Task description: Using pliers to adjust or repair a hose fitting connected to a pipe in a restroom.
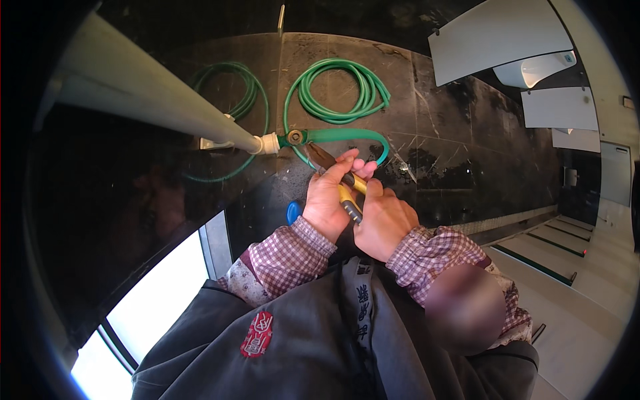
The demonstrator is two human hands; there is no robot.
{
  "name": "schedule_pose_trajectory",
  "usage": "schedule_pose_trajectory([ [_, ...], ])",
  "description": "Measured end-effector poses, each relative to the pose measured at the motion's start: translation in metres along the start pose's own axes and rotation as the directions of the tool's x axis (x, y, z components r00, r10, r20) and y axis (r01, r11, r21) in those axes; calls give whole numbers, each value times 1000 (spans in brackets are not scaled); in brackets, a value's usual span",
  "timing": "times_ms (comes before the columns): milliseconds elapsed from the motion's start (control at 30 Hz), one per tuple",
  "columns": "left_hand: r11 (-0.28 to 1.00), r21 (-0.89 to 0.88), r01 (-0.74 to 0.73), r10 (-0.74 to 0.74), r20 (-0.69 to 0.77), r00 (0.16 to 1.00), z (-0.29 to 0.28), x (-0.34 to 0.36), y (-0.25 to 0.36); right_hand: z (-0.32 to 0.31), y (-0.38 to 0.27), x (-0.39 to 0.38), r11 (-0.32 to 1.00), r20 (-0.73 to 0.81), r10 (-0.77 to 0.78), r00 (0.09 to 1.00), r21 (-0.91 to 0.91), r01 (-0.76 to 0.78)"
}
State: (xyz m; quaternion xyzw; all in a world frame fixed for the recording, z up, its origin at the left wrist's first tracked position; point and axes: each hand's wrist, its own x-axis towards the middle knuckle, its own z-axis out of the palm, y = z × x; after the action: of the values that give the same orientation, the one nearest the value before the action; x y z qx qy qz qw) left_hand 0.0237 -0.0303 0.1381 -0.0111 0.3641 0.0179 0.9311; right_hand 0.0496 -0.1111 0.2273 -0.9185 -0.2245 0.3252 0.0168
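A pair of pliers [352,180] with yellow and dark grip handles is in both my hands. Its brown jaws point up and left, close to the brass-coloured valve [295,137] at the end of a white pipe; whether they touch it I cannot tell. My left hand [325,203] is closed around the pliers with its fingertips showing beyond them. Curled over the handles from the right is my right hand [387,225]. A green hose [340,135] runs right from the valve and bends down behind my fingers.
More green hose lies coiled [343,117] on the dark tiled floor. A thick pale pipe [160,87] slants in from the upper left beside a glossy dark wall that mirrors the hose. A blue oval object [293,212] is left of my hands. White urinals [533,70] and partitions [500,40] stand at right.
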Motion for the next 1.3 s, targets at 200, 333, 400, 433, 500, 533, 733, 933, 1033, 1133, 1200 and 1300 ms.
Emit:
schedule_pose_trajectory([
  [200, 999, -24, 30, -28, 75, 997, 1, 3, -2, 0, 0, 4, 997, -14, 14, 1000, -73, -15],
  [333, 992, -103, 68, -55, 127, 990, -1, 6, -3, -1, 0, 4, 993, -53, 0, 999, -114, -6],
  [400, 989, -129, 73, -56, 131, 990, -3, 6, -1, -5, -3, 3, 984, -43, -50, 998, -172, 42],
  [433, 988, -130, 79, -61, 136, 989, -5, 7, -1, -5, -4, 4, 984, -42, -53, 998, -170, 45],
  [500, 987, -129, 94, -74, 148, 986, -3, 8, -2, -7, -4, 3, 979, -80, -57, 995, -201, 40],
  [533, 986, -136, 96, -74, 161, 984, -2, 7, -3, -7, -3, 3, 979, -81, -56, 995, -201, 39],
  [733, 975, -181, 131, -91, 215, 972, -3, 9, -1, -9, -1, 4, 965, -127, -96, 987, -255, 61],
  [933, 953, -260, 157, -74, 303, 950, -1, 12, -2, -14, -6, 6, 931, -134, -84, 987, -364, 30],
  [1033, 932, -306, 192, -83, 336, 938, 6, 11, -2, -21, -10, 4, 915, -140, -76, 987, -404, 13],
  [1133, 911, -341, 231, -100, 362, 927, -2, 14, -1, -22, -12, 5, 905, -111, -75, 991, -426, 21],
  [1200, 902, -354, 247, -104, 378, 920, -2, 16, 0, -24, -8, 7, 930, -116, -110, 987, -363, 61],
  [1300, 998, 17, 56, -58, 415, 908, -8, 2, 2, -26, -2, 10, 938, 56, -69, 996, -336, 84],
])
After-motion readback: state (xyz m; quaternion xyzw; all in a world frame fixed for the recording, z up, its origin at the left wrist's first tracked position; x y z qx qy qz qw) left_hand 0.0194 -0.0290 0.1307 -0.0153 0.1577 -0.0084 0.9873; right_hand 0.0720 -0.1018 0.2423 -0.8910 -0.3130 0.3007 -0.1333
